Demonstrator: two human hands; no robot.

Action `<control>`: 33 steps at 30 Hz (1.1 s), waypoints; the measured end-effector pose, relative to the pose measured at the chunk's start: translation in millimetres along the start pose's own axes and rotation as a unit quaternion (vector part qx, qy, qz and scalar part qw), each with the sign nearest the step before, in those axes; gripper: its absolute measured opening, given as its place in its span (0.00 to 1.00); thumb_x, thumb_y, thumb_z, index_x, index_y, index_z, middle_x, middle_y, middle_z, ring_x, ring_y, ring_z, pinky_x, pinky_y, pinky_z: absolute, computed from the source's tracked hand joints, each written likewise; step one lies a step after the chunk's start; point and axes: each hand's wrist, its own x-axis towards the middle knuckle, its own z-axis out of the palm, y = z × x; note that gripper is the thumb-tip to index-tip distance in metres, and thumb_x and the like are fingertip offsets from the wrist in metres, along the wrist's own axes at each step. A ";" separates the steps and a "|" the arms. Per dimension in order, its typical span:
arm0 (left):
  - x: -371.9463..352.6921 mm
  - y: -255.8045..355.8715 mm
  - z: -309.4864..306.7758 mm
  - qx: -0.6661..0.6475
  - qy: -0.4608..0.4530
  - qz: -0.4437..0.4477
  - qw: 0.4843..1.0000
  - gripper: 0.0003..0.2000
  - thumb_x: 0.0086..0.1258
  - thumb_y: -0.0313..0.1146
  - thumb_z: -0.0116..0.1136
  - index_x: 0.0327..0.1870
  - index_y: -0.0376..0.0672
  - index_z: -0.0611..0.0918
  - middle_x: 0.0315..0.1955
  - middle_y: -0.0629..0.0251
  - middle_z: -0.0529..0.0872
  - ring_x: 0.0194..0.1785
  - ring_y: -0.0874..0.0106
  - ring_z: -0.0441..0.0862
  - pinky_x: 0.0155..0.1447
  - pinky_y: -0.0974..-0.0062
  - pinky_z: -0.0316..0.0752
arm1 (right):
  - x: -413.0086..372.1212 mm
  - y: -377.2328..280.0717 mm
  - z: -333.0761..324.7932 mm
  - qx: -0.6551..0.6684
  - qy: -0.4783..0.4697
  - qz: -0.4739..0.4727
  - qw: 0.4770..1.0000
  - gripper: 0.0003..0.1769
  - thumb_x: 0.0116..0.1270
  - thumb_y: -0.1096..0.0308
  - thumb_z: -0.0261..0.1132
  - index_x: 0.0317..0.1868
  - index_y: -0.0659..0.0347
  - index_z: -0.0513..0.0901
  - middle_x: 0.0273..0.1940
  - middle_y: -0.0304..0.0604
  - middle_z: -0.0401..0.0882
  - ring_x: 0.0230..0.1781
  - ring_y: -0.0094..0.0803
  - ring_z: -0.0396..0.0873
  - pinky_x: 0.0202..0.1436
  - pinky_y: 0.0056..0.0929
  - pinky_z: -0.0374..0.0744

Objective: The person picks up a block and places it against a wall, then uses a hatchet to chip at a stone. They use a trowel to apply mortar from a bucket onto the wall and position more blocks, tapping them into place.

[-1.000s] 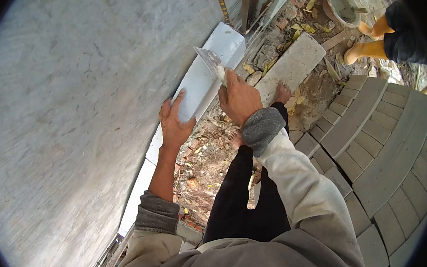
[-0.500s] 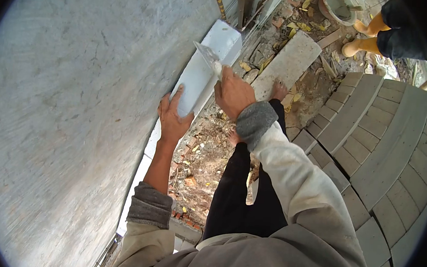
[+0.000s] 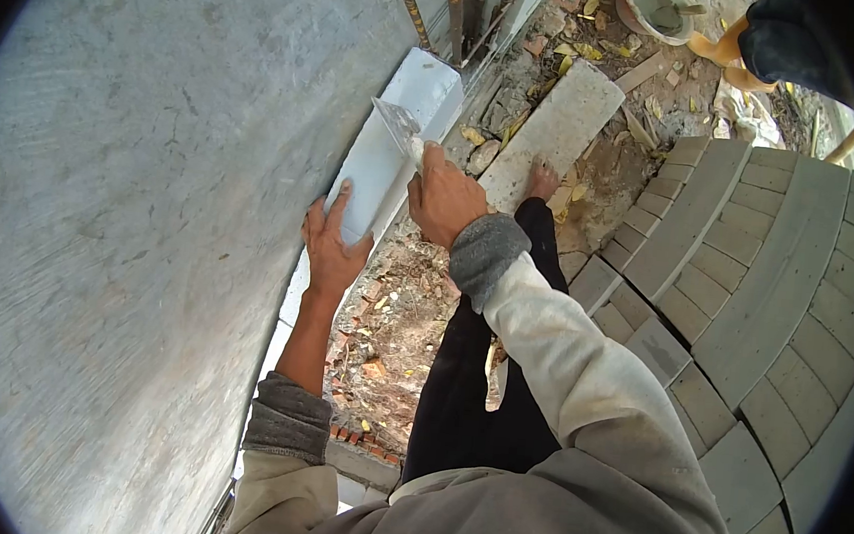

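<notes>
A long pale block (image 3: 380, 168) lies along the foot of the grey wall surface (image 3: 176, 147), on a row of white blocks. My left hand (image 3: 332, 245) rests on the near end of this block, its fingers spread over the top and side. In my right hand (image 3: 447, 198) is the handle of a trowel (image 3: 395, 124), with the fingers wrapped round it. The trowel's flat metal blade is over the upper part of the block; whether it touches the surface cannot be made out.
Rebar (image 3: 454, 13) stands beyond the block's far end. A concrete slab (image 3: 548, 126) lies under one bare foot. Stacked grey blocks (image 3: 738, 261) are at the right. A bucket (image 3: 656, 9) and another person's yellow boots (image 3: 720, 49) show at the top right. Rubble (image 3: 388, 314) covers the ground.
The view has shifted slightly, moving most things left in the frame. Both hands keep their holds, and the trowel remains over the block. The other person's legs appear in a different position.
</notes>
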 end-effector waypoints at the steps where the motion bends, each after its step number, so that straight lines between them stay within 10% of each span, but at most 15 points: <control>1: 0.6 0.0 -1.7 0.005 -0.005 0.001 1.000 0.45 0.53 0.33 0.74 0.77 0.54 0.68 0.64 0.41 0.66 0.68 0.44 0.64 0.73 0.48 0.56 | -2.0 -1.1 -1.2 0.008 0.011 -0.004 1.000 0.21 0.67 0.67 0.60 0.56 0.70 0.69 0.32 0.65 0.83 0.28 0.63 0.84 0.33 0.55 0.82; 33: 35.3 73.9 18.3 0.067 0.052 -0.031 0.996 0.41 0.59 0.37 0.72 0.77 0.56 0.66 0.79 0.47 0.53 0.80 0.46 0.52 0.80 0.44 0.48 | 22.3 17.3 -59.4 -0.024 0.050 -0.102 0.993 0.17 0.73 0.63 0.60 0.51 0.68 0.68 0.28 0.69 0.79 0.31 0.70 0.79 0.34 0.62 0.75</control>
